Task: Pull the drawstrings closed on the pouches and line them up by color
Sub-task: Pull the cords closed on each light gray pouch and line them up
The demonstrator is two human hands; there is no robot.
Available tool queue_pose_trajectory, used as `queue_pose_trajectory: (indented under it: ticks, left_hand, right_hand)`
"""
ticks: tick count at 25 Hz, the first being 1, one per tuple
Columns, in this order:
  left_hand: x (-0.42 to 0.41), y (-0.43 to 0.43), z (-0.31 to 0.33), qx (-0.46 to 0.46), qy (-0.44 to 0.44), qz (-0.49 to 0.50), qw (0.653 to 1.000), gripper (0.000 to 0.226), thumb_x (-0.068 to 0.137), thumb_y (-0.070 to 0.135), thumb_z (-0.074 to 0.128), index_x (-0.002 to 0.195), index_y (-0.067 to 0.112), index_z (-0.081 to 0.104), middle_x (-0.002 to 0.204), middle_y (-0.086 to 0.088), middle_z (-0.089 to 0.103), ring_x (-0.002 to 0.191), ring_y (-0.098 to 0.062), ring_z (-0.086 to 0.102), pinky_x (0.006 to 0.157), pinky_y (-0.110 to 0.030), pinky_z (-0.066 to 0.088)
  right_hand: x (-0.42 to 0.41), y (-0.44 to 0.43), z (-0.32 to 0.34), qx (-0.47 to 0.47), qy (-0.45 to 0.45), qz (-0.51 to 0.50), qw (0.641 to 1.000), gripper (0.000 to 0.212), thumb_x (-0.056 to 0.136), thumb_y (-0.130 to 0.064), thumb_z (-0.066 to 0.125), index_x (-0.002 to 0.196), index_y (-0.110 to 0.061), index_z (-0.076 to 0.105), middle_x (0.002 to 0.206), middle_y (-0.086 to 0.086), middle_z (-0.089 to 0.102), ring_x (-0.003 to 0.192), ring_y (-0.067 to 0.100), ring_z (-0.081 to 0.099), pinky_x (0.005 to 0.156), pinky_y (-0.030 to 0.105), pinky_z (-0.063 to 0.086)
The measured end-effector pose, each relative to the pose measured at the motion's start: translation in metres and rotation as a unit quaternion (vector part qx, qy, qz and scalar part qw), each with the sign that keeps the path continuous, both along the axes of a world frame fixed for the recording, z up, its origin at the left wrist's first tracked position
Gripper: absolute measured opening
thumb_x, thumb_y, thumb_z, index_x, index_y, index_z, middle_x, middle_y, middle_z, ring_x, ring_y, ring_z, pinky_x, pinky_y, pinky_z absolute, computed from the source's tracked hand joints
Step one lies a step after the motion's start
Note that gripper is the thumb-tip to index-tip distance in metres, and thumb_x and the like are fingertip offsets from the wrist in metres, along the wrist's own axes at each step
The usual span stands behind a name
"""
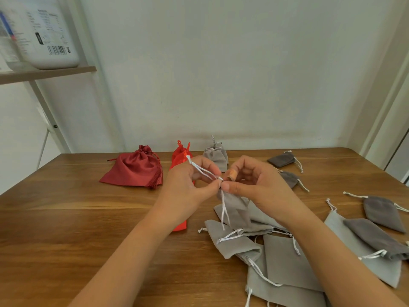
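- The left hand [188, 181] is raised over the middle of the desk [88, 229]. Its fingers are curled, and thumb and fingertips pinch a white drawstring [202, 170]. The cord runs taut from the pouch's neck up over the forefinger to a knot.
- The right hand [250, 183] faces it, fingers curled. Thumb and forefinger pinch the gathered neck of the light grey pouch [234, 204], touching the left thumb. A tan plaster [232, 173] wraps the forefinger.
- The held pouch hangs from that pinch, its lower end on the pile below. A second pair of cord ends dangles down its front.
- One dark red satin pouch [135, 169], cinched, lies toward the far left corner.
- A bright red pouch [180, 155] lies next to it, mostly hidden by the left hand; I cannot tell whether it is one or two.
- Closed light grey pouches [218, 158] lie at the far edge, showing two bows, so apparently two stacked.
- Four dark grey pouches: two [282, 160] toward the far right corner, and two [382, 212] by the right edge.
- A pile of light grey pouches [287, 262] overlaps toward the near right corner, at least four; the exact count is unclear.
- A wall shelf [44, 74] at upper left carries a white container [53, 41].
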State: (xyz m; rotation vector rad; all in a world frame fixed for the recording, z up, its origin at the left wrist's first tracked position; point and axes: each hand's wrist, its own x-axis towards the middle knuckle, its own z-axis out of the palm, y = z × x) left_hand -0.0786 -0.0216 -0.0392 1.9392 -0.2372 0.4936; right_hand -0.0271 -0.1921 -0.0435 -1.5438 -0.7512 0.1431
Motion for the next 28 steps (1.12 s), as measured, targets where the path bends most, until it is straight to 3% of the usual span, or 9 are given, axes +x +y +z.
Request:
queue_pose_trajectory:
  ticks: [6, 12, 21, 25, 28]
  left_hand:
    - [-0.0016, -0.0027, -0.0026, 0.081, -0.019, 0.031, 0.996, 0.022, 0.080, 0.011, 0.074, 0.087, 0.031, 0.071, 0.084, 0.009, 0.073, 0.081, -0.001, 0.067, 0.078, -0.017, 0.052]
    - [0.0018, -0.0022, -0.0045, 0.141, -0.004, 0.033, 0.989, 0.008, 0.079, 0.012, 0.073, 0.080, 0.019, 0.070, 0.073, 0.006, 0.069, 0.072, -0.002, 0.063, 0.069, -0.018, 0.051]
    - [0.0021, 0.0005, -0.0066, 0.108, -0.048, 0.026, 0.993, 0.011, 0.080, 0.010, 0.070, 0.081, 0.020, 0.064, 0.074, 0.008, 0.062, 0.072, -0.006, 0.059, 0.068, -0.023, 0.050]
    - [0.0003, 0.0006, -0.0071, 0.069, -0.057, 0.033, 0.995, 0.009, 0.080, 0.011, 0.071, 0.085, 0.019, 0.068, 0.078, 0.005, 0.067, 0.076, -0.011, 0.064, 0.071, -0.027, 0.053]
    - [0.0002, -0.0021, -0.0062, 0.057, -0.034, 0.036, 0.997, 0.014, 0.080, 0.008, 0.072, 0.085, 0.020, 0.072, 0.079, 0.007, 0.070, 0.076, -0.006, 0.065, 0.068, -0.020, 0.051]
  right_hand:
    - [0.0019, 0.0003, -0.0021, -0.030, -0.016, -0.022, 0.999, 0.024, 0.077, 0.001, 0.073, 0.075, -0.015, 0.056, 0.077, 0.001, 0.066, 0.082, 0.019, 0.068, 0.080, 0.031, 0.055]
    - [0.0010, 0.0041, -0.0048, -0.048, -0.030, -0.031, 0.998, 0.028, 0.079, 0.007, 0.069, 0.074, -0.015, 0.052, 0.077, 0.007, 0.064, 0.077, 0.020, 0.064, 0.077, 0.032, 0.055]
    - [-0.0037, 0.0029, 0.0004, 0.002, -0.003, -0.023, 1.000, 0.015, 0.082, 0.002, 0.068, 0.082, -0.007, 0.055, 0.079, 0.003, 0.069, 0.080, 0.018, 0.067, 0.081, 0.027, 0.054]
    - [-0.0035, 0.0014, 0.0042, 0.017, 0.017, -0.017, 1.000, 0.023, 0.076, 0.002, 0.073, 0.084, -0.007, 0.054, 0.079, 0.008, 0.070, 0.076, 0.019, 0.066, 0.077, 0.025, 0.054]
    - [-0.0030, 0.0017, 0.0029, -0.014, -0.010, -0.034, 0.999, 0.027, 0.075, 0.005, 0.074, 0.082, -0.008, 0.051, 0.073, 0.003, 0.068, 0.071, 0.016, 0.064, 0.075, 0.028, 0.055]
